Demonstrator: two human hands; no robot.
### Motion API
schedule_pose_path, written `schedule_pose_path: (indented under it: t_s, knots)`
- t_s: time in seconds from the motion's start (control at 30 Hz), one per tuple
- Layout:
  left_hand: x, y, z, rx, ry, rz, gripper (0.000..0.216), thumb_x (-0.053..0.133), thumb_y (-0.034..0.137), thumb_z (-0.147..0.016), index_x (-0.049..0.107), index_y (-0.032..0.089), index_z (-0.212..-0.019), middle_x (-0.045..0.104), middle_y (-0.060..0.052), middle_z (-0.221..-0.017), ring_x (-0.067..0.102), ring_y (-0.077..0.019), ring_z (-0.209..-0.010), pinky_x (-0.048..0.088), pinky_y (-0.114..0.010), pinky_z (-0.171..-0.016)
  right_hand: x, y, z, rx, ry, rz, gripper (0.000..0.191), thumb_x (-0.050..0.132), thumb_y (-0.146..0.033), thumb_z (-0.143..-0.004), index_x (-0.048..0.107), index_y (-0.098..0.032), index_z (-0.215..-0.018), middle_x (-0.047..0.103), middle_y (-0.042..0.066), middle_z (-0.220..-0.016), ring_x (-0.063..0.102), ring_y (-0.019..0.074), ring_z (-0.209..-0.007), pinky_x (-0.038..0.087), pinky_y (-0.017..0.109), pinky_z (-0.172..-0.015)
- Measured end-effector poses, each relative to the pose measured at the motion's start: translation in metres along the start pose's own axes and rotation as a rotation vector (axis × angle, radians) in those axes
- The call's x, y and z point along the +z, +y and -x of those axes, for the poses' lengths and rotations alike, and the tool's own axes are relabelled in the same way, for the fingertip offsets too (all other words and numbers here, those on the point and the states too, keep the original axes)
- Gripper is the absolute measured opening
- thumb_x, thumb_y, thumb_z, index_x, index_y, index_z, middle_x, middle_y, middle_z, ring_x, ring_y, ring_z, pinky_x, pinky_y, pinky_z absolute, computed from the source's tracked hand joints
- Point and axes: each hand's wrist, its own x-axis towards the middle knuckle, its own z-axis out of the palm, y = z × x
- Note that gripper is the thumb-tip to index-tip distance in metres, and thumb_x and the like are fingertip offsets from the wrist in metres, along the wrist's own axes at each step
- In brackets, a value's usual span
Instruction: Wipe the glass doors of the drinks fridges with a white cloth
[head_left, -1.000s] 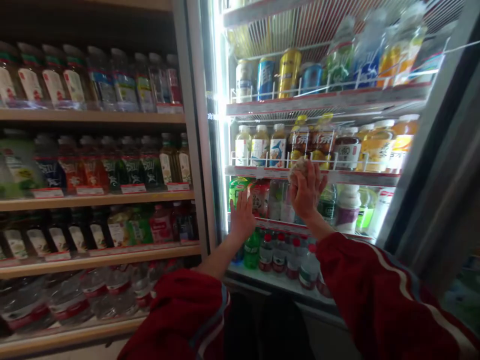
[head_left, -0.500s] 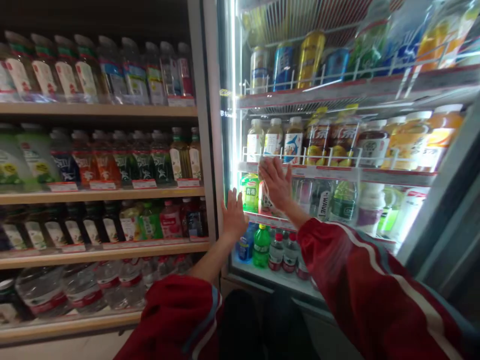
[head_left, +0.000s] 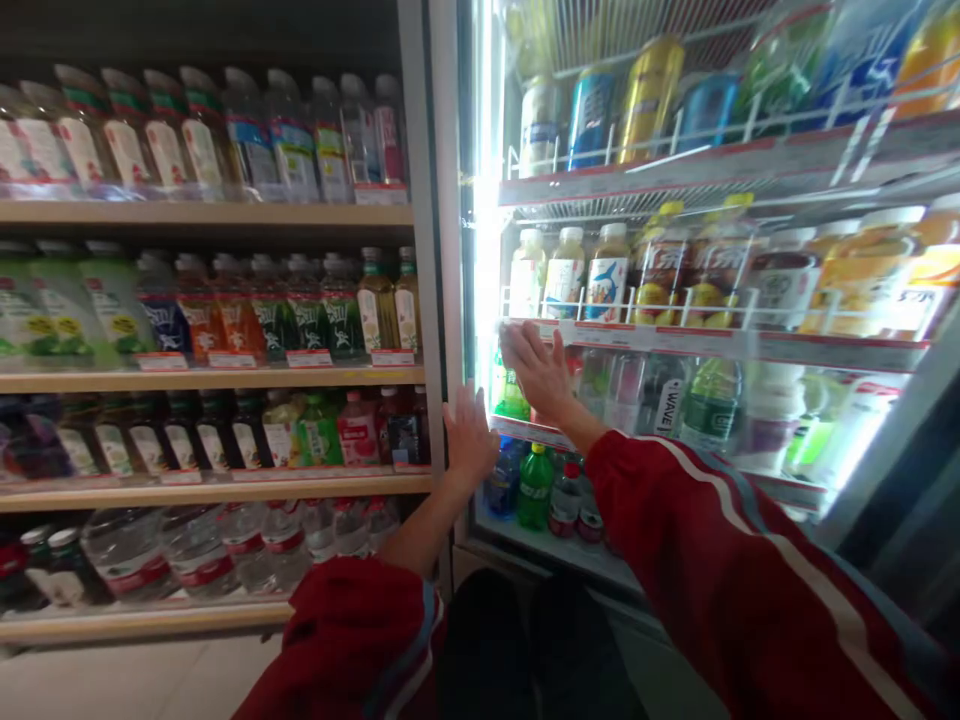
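My left hand (head_left: 470, 437) is raised flat with its fingers stretched upward, over the left frame of the lit drinks cooler (head_left: 480, 567). My right hand (head_left: 541, 375) reaches in front of the cooler's lower shelf, fingers extended and nothing visible in them. Behind it, partly covered, stands a green-labelled bottle (head_left: 511, 398). Whether either palm touches glass or a shelf edge, I cannot tell. Below the hands sits a green bottle (head_left: 535, 488) with a yellow-green cap. White-capped bottles (head_left: 564, 275) stand just above my right hand behind a wire rail.
Left of the cooler, wooden shelves (head_left: 225, 377) carry rows of bottled drinks. Large water bottles (head_left: 127, 555) fill the lowest shelf. Cans, including a gold can (head_left: 651, 97), stand high in the cooler. A grey door edge (head_left: 885, 480) slants along the right.
The view has shifted slightly left, so the shelves and cooler appear further right. My right hand has moved left relative to the cooler bottles, now in front of the green-labelled bottle.
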Motion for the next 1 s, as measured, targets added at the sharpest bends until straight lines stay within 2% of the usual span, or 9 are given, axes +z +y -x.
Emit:
schedule_pose_path:
  t_s: [0.17,0.27,0.5,0.67,0.8,0.9,1.0]
  knots:
    - [0.004,-0.004,0.010,-0.011,-0.049,-0.007,0.071,0.052,0.014,-0.072,0.031,0.007,-0.139,0.024,-0.019,-0.150,0.019,-0.0310,-0.140,0.020,-0.059,-0.109,0.008,-0.026,0.031,-0.154,-0.100,-0.038,0.045,0.040,-0.013,-0.090,0.043,-0.021,-0.135,0.041,0.006,-0.144,0.031,0.0246,-0.136,0.008,0.056,-0.114]
    - [0.007,-0.010,0.012,-0.022,-0.049,-0.015,0.069,0.051,0.013,-0.071,0.033,0.008,-0.138,0.026,-0.019,-0.150,0.020,-0.0310,-0.140,0.021,-0.059,-0.108,0.007,-0.029,0.039,-0.197,-0.152,-0.042,0.045,0.039,-0.014,-0.091,0.042,-0.022,-0.135,0.040,0.005,-0.145,0.030,0.0239,-0.137,0.009,0.055,-0.115]
    - [0.010,-0.006,0.015,-0.010,-0.039,0.004,0.067,0.051,0.013,-0.073,0.034,0.006,-0.137,0.027,-0.021,-0.148,0.022,-0.0315,-0.139,0.020,-0.059,-0.109,-0.003,-0.005,0.018,0.015,-0.100,-0.029,0.049,0.037,-0.012,-0.090,0.038,-0.022,-0.138,0.039,0.008,-0.146,0.023,0.0244,-0.140,0.000,0.057,-0.113]
    - [0.009,0.015,0.011,0.098,0.070,0.158,0.060,0.044,0.013,-0.079,0.031,0.011,-0.138,0.032,-0.017,-0.147,0.024,-0.0253,-0.139,0.019,-0.055,-0.111,-0.006,-0.009,0.037,-0.084,-0.111,-0.067,0.051,0.040,-0.016,-0.090,0.035,-0.024,-0.140,0.041,0.006,-0.144,0.027,0.0223,-0.138,0.007,0.054,-0.114]
    - [0.015,0.040,-0.008,0.199,0.152,0.315,0.055,0.033,0.018,-0.089,0.022,0.014,-0.143,0.030,-0.014,-0.149,0.023,-0.0191,-0.140,0.023,-0.046,-0.112,-0.011,-0.001,0.045,-0.032,-0.047,-0.047,0.050,0.039,-0.020,-0.092,0.033,-0.020,-0.141,0.044,0.010,-0.142,0.030,0.0216,-0.137,0.006,0.052,-0.114]
    - [0.024,0.055,-0.024,0.181,0.211,0.368,0.054,0.030,0.024,-0.092,0.020,0.013,-0.144,0.031,-0.015,-0.149,0.023,-0.0194,-0.139,0.024,-0.045,-0.111,-0.021,0.013,0.048,-0.063,-0.033,-0.050,0.051,0.041,-0.023,-0.091,0.032,-0.018,-0.141,0.044,0.011,-0.141,0.027,0.0225,-0.138,0.004,0.053,-0.113]
    - [0.029,0.069,-0.037,0.075,0.322,0.378,0.050,0.031,0.034,-0.093,0.032,0.013,-0.139,0.038,-0.017,-0.144,0.032,-0.0222,-0.135,0.027,-0.045,-0.109,-0.038,0.031,0.054,-0.092,-0.005,-0.033,0.053,0.045,-0.027,-0.089,0.034,-0.019,-0.140,0.044,0.012,-0.142,0.025,0.0237,-0.139,0.006,0.055,-0.112]
